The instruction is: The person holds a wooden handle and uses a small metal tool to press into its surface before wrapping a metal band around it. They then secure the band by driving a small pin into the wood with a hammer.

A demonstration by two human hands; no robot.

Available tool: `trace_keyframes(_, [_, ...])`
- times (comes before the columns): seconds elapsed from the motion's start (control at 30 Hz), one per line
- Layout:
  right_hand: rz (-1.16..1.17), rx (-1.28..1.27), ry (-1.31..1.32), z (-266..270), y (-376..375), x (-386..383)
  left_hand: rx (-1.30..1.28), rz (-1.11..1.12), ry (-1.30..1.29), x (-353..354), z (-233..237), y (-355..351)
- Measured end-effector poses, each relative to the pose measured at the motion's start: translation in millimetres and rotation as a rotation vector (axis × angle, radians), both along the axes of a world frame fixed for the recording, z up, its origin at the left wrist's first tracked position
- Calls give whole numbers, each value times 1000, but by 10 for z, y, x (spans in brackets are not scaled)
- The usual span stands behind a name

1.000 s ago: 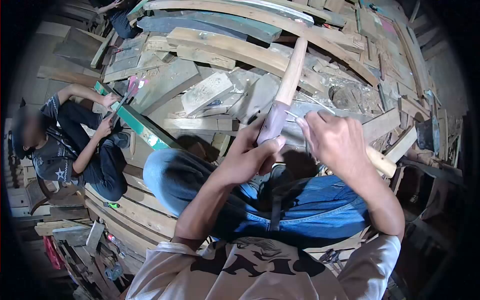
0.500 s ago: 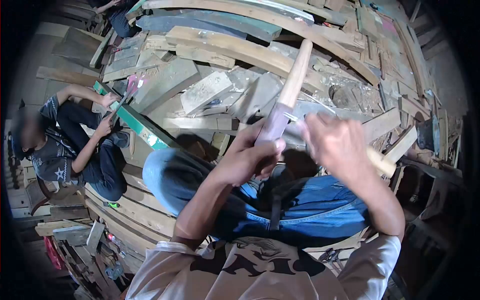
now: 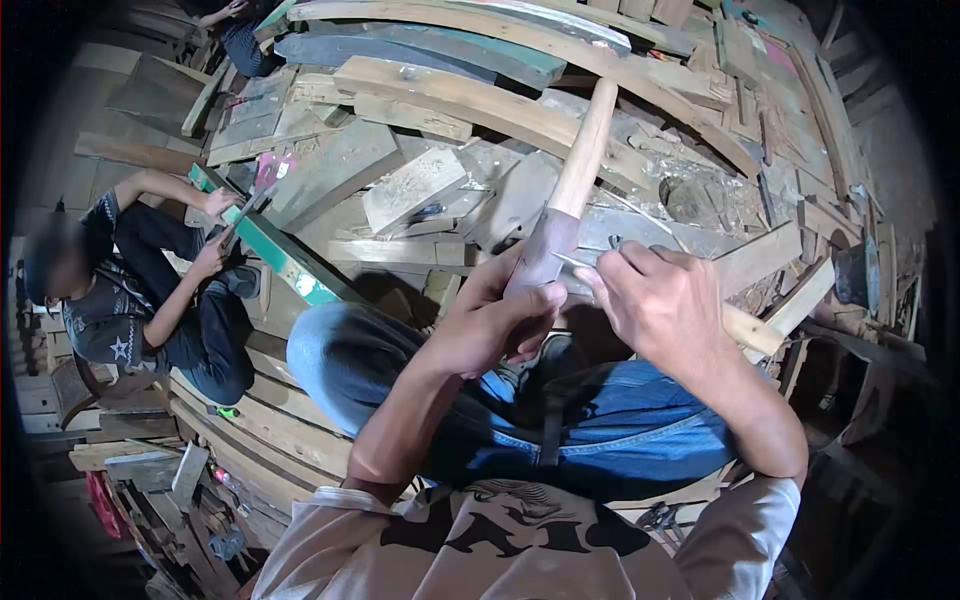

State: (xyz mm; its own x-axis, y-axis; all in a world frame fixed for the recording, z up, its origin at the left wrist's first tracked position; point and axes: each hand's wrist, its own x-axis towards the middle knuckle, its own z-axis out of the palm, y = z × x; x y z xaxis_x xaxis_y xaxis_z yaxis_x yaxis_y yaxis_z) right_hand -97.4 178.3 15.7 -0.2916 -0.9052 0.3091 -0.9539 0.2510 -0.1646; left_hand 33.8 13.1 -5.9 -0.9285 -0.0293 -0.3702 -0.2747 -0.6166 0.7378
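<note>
My left hand point(image 3: 500, 318) is wrapped round the lower part of a long wooden piece point(image 3: 587, 150). The piece slants up and away from me, pale and rounded at its far end, purplish-grey nearer the hand. A thin pointed tool point(image 3: 572, 262) has its tip against the purplish part. My right hand point(image 3: 665, 300) is closed round this tool, its fingers pinched near the tip. A pale wooden stub point(image 3: 752, 328) shows behind the right wrist; whether it belongs to the tool is unclear.
A co-worker point(image 3: 120, 300) sits at the left, hands at a green-painted beam point(image 3: 285, 260). Planks and offcuts point(image 3: 415, 188) lie in front of me. Another person point(image 3: 245, 40) is partly visible at the top left. A dark metal object point(image 3: 853, 275) is at the right.
My right hand has shifted slightly, its fingers now clearer at the purplish part. The far end of the wooden piece has tipped slightly left.
</note>
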Motion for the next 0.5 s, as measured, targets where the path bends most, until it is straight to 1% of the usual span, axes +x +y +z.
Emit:
trace_keyframes(0.03, [-4, 21, -28, -3, 0, 17, -1, 2, 1, 0, 2, -6])
trace_keyframes(0.17, [5, -37, -58, -59, 1, 11, 13, -18, 6, 15, -32, -6])
trace_keyframes(0.4, [5, -9, -126, -6, -4, 12, 3, -24, 21, 31, -16, -15])
trace_keyframes(0.5, [20, -34, -145, 0, 6, 1, -10, -40, 30, 43, -21, -15])
